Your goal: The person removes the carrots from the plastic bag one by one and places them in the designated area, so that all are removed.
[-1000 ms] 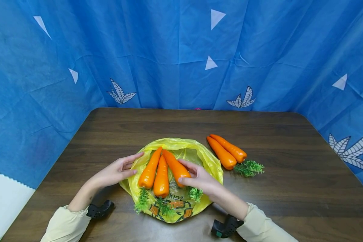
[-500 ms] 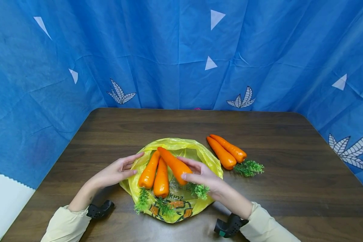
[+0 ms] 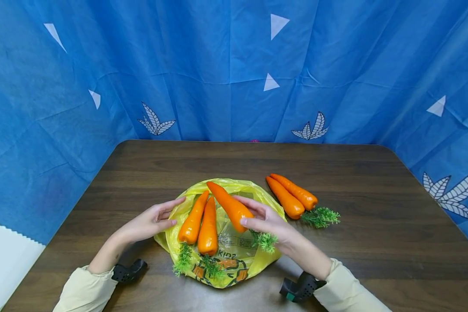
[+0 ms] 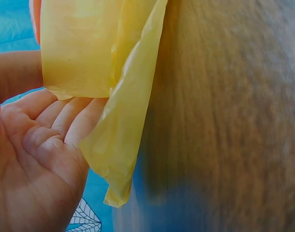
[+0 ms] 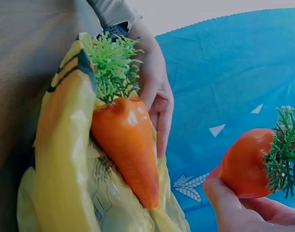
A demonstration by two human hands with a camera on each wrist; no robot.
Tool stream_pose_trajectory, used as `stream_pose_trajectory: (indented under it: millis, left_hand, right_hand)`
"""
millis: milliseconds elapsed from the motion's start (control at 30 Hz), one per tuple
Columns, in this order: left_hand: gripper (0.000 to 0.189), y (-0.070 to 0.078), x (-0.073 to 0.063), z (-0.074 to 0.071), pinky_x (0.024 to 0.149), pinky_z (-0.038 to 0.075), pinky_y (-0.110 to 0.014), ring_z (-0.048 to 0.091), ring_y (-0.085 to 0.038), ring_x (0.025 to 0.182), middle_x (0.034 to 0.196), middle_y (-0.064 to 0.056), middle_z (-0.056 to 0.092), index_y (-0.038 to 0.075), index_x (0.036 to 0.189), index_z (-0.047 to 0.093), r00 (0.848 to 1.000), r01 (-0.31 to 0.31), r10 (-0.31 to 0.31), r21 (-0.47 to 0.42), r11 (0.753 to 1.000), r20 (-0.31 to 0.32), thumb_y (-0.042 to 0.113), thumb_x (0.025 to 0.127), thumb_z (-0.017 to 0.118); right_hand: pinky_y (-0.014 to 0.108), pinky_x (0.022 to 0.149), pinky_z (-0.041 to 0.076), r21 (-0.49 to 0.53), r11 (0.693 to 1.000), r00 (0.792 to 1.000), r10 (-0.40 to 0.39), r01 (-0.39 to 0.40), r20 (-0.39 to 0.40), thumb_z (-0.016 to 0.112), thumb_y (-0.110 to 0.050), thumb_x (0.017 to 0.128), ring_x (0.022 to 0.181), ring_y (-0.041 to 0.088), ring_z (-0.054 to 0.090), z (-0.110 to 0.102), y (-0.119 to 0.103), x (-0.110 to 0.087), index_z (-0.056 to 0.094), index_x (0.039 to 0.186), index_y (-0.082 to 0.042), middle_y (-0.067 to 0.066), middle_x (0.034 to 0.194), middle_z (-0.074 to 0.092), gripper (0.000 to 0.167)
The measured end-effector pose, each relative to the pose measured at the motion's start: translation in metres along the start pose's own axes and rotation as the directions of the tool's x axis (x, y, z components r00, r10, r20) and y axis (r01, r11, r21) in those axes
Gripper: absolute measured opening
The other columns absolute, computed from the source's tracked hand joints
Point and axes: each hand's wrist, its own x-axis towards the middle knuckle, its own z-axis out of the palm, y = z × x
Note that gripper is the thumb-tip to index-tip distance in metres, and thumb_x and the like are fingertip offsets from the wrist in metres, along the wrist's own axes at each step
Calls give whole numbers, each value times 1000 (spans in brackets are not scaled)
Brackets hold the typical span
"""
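Observation:
In the head view my right hand (image 3: 267, 219) grips a glossy orange carrot (image 3: 231, 204) near its leafy end, thumb on the near side. Its narrow tip points away, over a yellow plastic bag (image 3: 239, 183). Two more carrots, a left one (image 3: 193, 221) and a middle one (image 3: 208, 232), lie side by side in the bag's mouth, green tops toward me. My left hand (image 3: 152, 222) rests at the bag's left rim, thumb and index apart. The left wrist view shows the bag's film (image 4: 77, 53) hiding those fingertips. The right wrist view shows the held carrot (image 5: 244, 162) apart from the bag.
Two further carrots (image 3: 285, 198) lie together on the brown wooden table (image 3: 374, 208), right of the bag, one green top showing. A blue patterned curtain (image 3: 203, 65) hangs behind the table. Each wrist wears a black camera mount (image 3: 302, 287).
My right hand has lifted the carrot away from the other two and shifted it slightly to the right and away from me. The left hand stays in place.

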Motion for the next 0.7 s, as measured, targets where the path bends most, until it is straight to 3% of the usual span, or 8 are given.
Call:
stream_pose_trajectory:
  millis: [500, 700]
  left_hand:
    - [61, 1, 0, 1, 81, 51, -34, 57, -23, 106, 143, -35, 23, -9, 145, 14, 1000, 1, -1, 3, 1000, -4, -1, 95, 48]
    - [61, -1, 2, 1, 82, 50, -34, 56, -22, 107, 143, -34, 22, -10, 145, 14, 1000, 0, 0, 3, 1000, -5, -2, 95, 48]
  right_hand:
    - [31, 84, 44, 20, 998, 998, -58, 59, -32, 59, -15, 90, 108, 25, 48, -20, -15, -8, 34, 145, -8, 14, 133, 45, 61]
    - [39, 91, 37, -21, 997, 995, -82, 80, -65, 57, -19, 91, 111, 29, 45, -32, -20, -11, 37, 144, -11, 15, 133, 45, 57]
